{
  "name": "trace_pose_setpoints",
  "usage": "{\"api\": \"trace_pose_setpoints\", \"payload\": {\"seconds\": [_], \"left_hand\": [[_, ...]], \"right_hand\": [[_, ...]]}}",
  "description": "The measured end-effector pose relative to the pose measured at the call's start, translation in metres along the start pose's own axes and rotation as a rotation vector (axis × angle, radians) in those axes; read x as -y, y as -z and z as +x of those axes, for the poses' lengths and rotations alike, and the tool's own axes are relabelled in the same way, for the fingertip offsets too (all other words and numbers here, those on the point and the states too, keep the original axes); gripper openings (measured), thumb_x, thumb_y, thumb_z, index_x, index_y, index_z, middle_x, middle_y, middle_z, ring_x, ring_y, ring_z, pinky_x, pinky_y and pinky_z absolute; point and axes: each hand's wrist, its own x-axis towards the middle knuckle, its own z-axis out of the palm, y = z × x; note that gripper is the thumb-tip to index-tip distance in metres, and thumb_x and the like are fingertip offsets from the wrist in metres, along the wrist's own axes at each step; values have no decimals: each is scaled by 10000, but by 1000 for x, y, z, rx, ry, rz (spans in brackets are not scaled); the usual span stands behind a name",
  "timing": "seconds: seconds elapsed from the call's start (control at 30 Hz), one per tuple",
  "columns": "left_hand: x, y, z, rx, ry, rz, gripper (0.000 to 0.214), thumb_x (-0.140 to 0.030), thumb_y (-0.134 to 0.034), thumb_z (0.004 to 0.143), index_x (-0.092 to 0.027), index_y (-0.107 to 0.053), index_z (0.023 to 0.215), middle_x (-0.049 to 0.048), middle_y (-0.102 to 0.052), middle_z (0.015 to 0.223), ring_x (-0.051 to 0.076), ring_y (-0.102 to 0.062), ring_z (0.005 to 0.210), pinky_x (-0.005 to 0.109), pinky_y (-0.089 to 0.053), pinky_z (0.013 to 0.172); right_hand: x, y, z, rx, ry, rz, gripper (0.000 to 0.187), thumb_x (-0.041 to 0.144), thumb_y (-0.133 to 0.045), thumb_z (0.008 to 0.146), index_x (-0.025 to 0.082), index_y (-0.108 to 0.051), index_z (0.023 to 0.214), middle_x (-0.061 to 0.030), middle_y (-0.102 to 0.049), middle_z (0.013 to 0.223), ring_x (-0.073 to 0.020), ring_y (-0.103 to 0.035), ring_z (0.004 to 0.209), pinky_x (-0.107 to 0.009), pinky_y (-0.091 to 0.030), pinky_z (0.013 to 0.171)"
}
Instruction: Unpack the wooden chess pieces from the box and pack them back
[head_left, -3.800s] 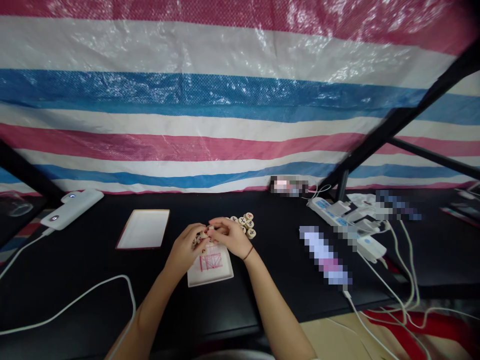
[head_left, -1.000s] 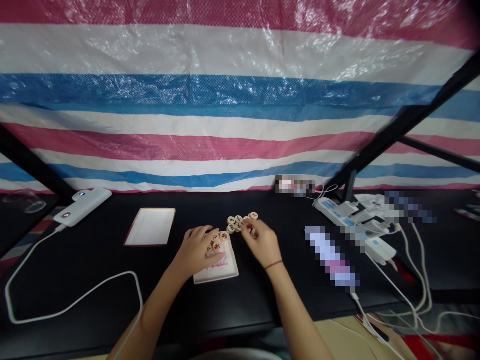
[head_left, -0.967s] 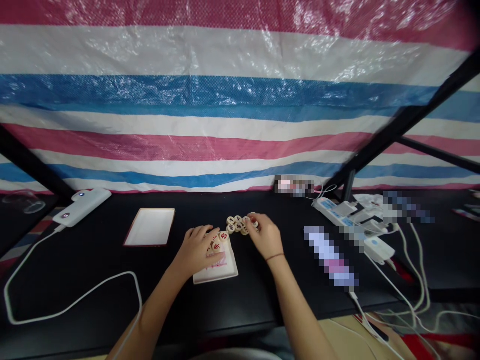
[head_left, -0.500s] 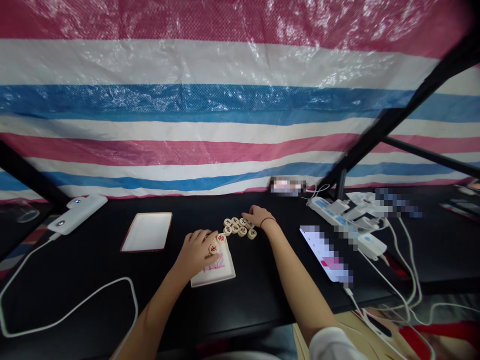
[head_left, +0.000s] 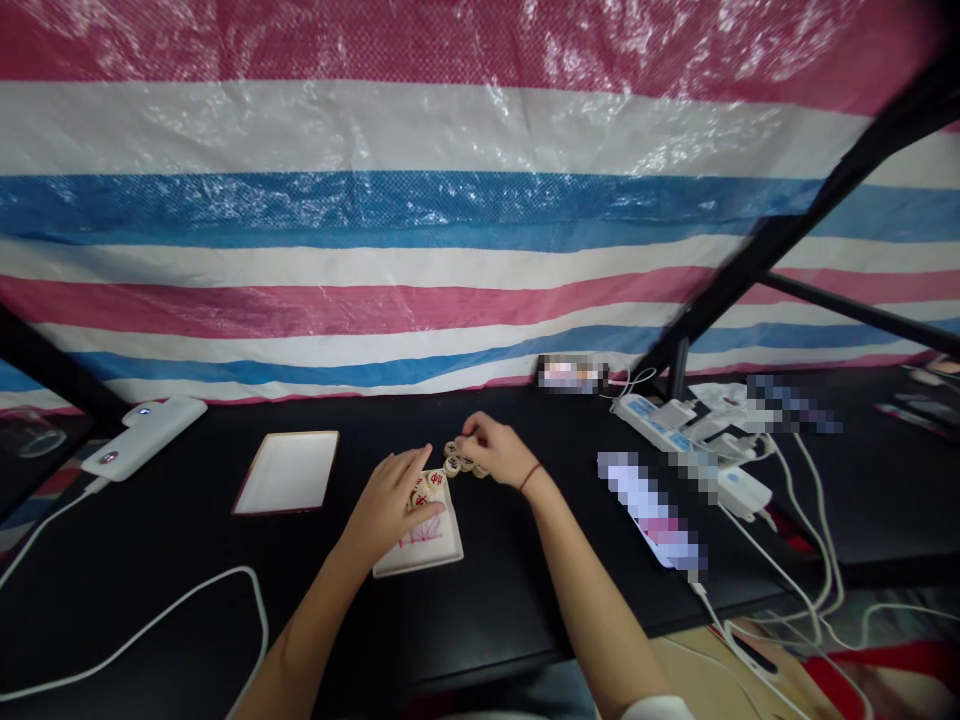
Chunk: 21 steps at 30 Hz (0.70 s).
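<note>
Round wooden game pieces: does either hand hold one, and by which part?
Cannot be told for the right hand, curled over the loose round wooden game pieces. The left hand only rests fingertips on pieces in the white rectangular tray.

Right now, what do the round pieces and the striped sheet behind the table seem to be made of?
Pieces: probably pale wood with a matte finish, though light plastic is possible; they are cream discs with red or dark marks on top.
Sheet: woven plastic tarp, glossy; a fine weave shows in the blue stripe, and the wrinkles catch bright glare.
</note>
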Motion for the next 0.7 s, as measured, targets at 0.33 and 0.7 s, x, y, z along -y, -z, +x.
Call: {"api": "trace_pose_setpoints", "payload": {"seconds": [0.33, 0.7], "left_hand": [[-8, -5, -5, -167, 2, -176, 275, -320, -509, 906, -219, -582, 1150, 72, -647, 1090, 196, -628, 990, 322, -496, 887], [-6, 2, -7, -265, 67, -209, 100, -245, -551, 858, -219, -600, 941, 41, -644, 1002, 163, -640, 911, 289, -501, 831]], "right_hand": [[8, -51, -18, 235, 200, 690, 274, 394, -626, 790, 203, -456, 890, 100, -459, 542, -62, -387, 479, -178, -274, 473], [-8, -49, -25, 103, 51, 1077, 356, 419, -727, 731, 210, -469, 858, 27, -637, 716, -37, -406, 417, -171, -278, 389]]}}
